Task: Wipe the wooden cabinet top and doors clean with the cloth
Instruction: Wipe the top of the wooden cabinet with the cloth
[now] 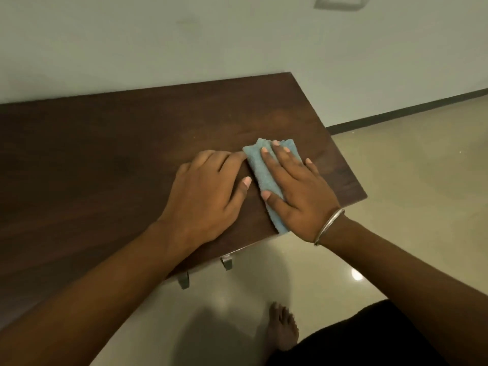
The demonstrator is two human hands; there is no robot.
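A dark brown wooden cabinet top (111, 165) fills the left and middle of the head view. A folded light blue cloth (260, 169) lies on it near the front right corner. My right hand (298, 196) presses flat on the cloth, fingers spread over it, a metal bangle on the wrist. My left hand (206, 191) rests flat on the wood just left of the cloth, its fingertips touching the cloth's left edge. The cabinet doors are hidden below the top.
Two metal door handles (227, 261) poke out under the front edge. A pale wall runs behind the cabinet, with a switch plate (340, 1) at the top. Glossy beige floor (409, 180) lies to the right. My bare foot (281, 327) stands below the cabinet.
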